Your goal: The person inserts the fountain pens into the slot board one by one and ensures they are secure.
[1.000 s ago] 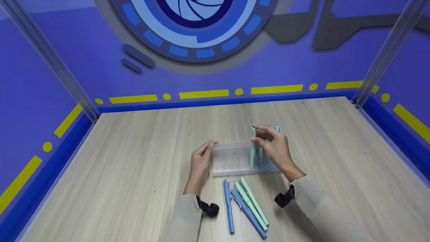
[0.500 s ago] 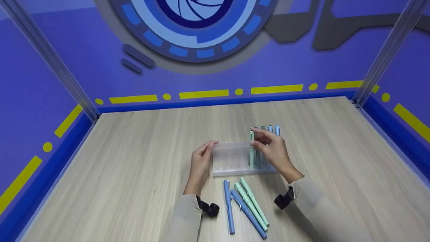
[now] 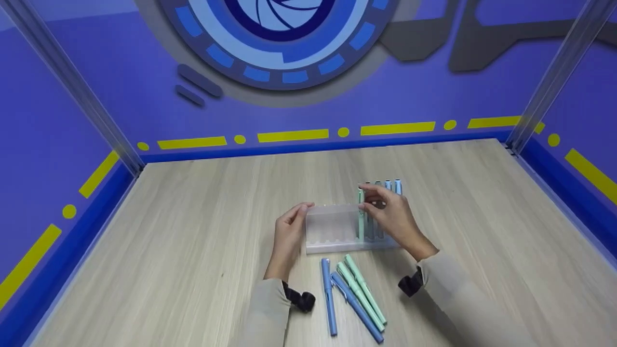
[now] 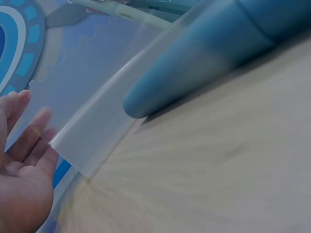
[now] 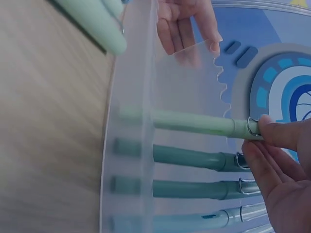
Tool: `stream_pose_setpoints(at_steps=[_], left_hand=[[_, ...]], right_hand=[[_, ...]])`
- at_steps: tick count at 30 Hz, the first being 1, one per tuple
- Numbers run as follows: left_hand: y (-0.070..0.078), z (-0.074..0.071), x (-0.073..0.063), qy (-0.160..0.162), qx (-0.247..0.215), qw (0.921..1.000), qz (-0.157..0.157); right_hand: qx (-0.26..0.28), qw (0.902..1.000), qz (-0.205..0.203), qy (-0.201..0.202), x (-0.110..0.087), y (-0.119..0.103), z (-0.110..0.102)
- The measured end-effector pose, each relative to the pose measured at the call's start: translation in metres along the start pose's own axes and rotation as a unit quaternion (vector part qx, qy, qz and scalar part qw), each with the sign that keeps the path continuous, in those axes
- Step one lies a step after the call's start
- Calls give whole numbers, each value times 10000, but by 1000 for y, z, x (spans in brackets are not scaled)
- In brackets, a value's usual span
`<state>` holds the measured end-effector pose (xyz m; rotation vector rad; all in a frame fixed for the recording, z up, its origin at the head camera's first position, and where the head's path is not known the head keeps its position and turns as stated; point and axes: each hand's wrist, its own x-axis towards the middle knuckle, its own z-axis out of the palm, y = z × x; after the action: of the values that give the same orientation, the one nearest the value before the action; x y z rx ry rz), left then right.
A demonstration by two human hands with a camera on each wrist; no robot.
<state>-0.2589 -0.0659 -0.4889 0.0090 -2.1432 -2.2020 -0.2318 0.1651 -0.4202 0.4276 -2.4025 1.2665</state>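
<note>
A translucent pen rack [image 3: 332, 224] with a scalloped top edge stands on the table. My left hand [image 3: 288, 231] holds its left end; in the left wrist view the fingers [image 4: 36, 145] show partly behind the clear panel. With thumb and fingers, my right hand [image 3: 397, 217] pinches the clip end of a light green pen [image 5: 194, 123]. That pen stands upright in the rack, its lower end behind the front lip. Beside it are two darker green pens [image 5: 187, 158] and light blue pens [image 3: 398, 186], partly hidden by the right hand.
In front of the rack lie two loose blue pens [image 3: 329, 299] and two light green pens [image 3: 365, 289], the latter side by side. Blue printed panels [image 3: 299, 115] surround the wooden table [image 3: 202, 231] at the back and sides.
My right hand has come down and slightly left, lowering the light green pen in the rack. The left hand has stayed at the rack's left end.
</note>
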Motion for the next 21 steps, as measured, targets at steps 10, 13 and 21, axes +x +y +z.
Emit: stream_pose_setpoints(at_steps=[10, 13, 21], left_hand=[[1, 0, 0, -29, -31, 10000, 10], [0, -1, 0, -47, 23, 10000, 20], [-1, 0, 0, -54, 34, 10000, -13]], right_hand=[[-918, 9889, -1165, 36, 4, 1, -5], [-1292, 9814, -1413, 98, 5, 1, -6], [-1743, 9671, -1848, 82, 10, 4, -7]])
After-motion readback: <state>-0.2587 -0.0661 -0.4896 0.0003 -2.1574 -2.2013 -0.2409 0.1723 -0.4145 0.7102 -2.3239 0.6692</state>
